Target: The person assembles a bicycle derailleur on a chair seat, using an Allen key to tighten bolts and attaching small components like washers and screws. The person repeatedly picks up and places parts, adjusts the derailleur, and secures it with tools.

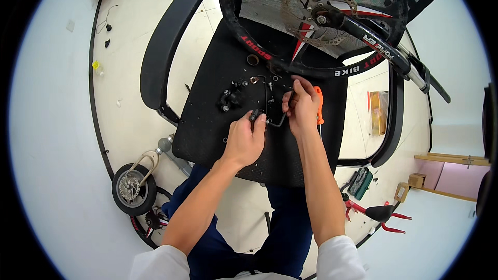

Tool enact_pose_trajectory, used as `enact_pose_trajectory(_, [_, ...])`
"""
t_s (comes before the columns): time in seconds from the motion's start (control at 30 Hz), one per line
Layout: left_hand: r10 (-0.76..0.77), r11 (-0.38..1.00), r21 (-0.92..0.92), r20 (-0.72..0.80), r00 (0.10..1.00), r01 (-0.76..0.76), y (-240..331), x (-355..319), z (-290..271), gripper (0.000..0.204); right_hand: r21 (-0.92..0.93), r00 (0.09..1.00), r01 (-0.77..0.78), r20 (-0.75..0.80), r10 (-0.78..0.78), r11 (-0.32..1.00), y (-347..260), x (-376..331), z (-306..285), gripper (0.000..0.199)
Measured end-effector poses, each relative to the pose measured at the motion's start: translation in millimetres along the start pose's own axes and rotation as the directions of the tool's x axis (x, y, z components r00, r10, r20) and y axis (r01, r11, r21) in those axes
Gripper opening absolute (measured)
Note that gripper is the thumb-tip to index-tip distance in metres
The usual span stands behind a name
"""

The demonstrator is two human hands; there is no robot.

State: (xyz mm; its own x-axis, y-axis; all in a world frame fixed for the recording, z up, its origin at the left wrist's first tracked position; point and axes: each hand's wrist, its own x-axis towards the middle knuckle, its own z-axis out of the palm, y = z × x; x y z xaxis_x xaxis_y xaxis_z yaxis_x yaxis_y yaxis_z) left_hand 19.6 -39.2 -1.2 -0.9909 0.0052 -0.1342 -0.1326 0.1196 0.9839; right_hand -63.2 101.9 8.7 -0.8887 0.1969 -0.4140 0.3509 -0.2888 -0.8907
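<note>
Over the black chair seat [207,119], my left hand [246,139] pinches a small black cylindrical part [254,115] between thumb and fingers. My right hand [303,105] grips a dark hex key [280,122], whose bent end reaches a small screw-like piece by my left fingertips; whether they touch I cannot tell. A second L-shaped hex key [265,91] lies on the seat just beyond the left hand. Beside my right hand is an orange-handled tool [319,105], partly covered by the hand. Left of the keys sits a black mechanical assembly [231,97].
A bike wheel [244,36] with a disc rotor [296,8] and fork [371,36] leans over the seat's far side. Small screws [271,86] and rings [252,60] lie loose. Armrests [155,46] flank the seat. Another small wheel [134,189] stands on the floor at left.
</note>
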Motion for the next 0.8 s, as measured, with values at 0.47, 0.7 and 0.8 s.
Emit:
enact_pose_trajectory(0.47, [-0.075, 0.880, -0.461, 0.115, 0.991, 0.120, 6.0, -5.7, -19.9, 0.037, -0.405, 0.933, 0.360, 0.156, -0.324, 0.840, -8.6, -25.5, -26.7, 0.031])
enact_pose_trajectory(0.7, [-0.143, 0.504, -0.746, 0.424, 0.894, 0.434, 7.5, -10.8, -38.4, 0.038, -0.325, 0.225, 0.844, 0.937, -0.269, -0.426, -76.3, -58.7, -17.1, 0.044])
enact_pose_trajectory(0.8, [-0.151, 0.430, -0.726, 0.529, 0.835, 0.537, 16.1, -10.3, -40.5, 0.030, -0.222, 0.198, 0.873, 0.975, -0.100, -0.434, -77.8, -29.2, -25.6, 0.040])
